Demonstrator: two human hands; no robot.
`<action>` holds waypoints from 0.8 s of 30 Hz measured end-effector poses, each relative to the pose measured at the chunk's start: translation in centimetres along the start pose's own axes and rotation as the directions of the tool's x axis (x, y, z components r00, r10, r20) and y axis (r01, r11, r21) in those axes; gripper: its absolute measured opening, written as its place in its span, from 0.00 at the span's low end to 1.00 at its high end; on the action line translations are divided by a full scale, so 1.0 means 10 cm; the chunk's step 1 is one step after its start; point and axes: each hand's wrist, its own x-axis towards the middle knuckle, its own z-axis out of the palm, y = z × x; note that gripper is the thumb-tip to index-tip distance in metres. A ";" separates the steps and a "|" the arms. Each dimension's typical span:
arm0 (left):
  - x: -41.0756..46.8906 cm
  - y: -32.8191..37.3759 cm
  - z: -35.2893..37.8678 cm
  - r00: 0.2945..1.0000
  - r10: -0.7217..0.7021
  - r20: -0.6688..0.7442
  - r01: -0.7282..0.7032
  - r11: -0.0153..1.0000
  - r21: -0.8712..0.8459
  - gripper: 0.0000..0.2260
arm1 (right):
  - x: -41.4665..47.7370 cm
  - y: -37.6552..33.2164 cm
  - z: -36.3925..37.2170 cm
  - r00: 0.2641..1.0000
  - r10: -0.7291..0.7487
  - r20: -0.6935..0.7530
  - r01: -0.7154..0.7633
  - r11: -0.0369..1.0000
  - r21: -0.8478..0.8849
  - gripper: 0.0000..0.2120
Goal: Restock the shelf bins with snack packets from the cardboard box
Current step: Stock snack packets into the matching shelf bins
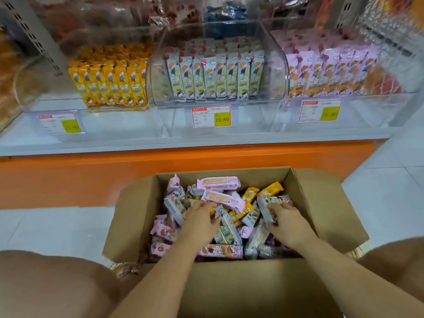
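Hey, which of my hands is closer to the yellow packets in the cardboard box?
Your right. The right hand lies just on the near side of the yellow packets, holding a grey packet. The left hand is farther off, to their left.
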 end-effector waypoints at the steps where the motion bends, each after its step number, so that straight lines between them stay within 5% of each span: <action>1: 0.01 -0.03 0.04 0.999 -0.012 0.035 0.011 0.999 0.031 0.23 | 0.02 0.00 0.03 1.000 0.012 -0.004 -0.012 1.000 -0.024 0.28; 10: 0.10 -0.08 0.18 0.993 -0.065 0.102 0.057 0.995 0.078 0.31 | 0.07 -0.02 0.13 0.988 0.150 -0.026 -0.149 0.988 0.031 0.27; 16: 0.10 -0.05 0.08 0.967 -0.062 0.247 0.042 0.996 0.085 0.34 | -0.01 -0.16 0.07 0.995 0.079 0.060 -0.089 0.976 0.197 0.29; 24: 0.12 -0.08 0.06 0.966 -0.056 0.252 0.029 0.994 0.109 0.32 | -0.09 -0.24 -0.08 0.961 0.057 0.270 -0.019 0.990 -0.141 0.41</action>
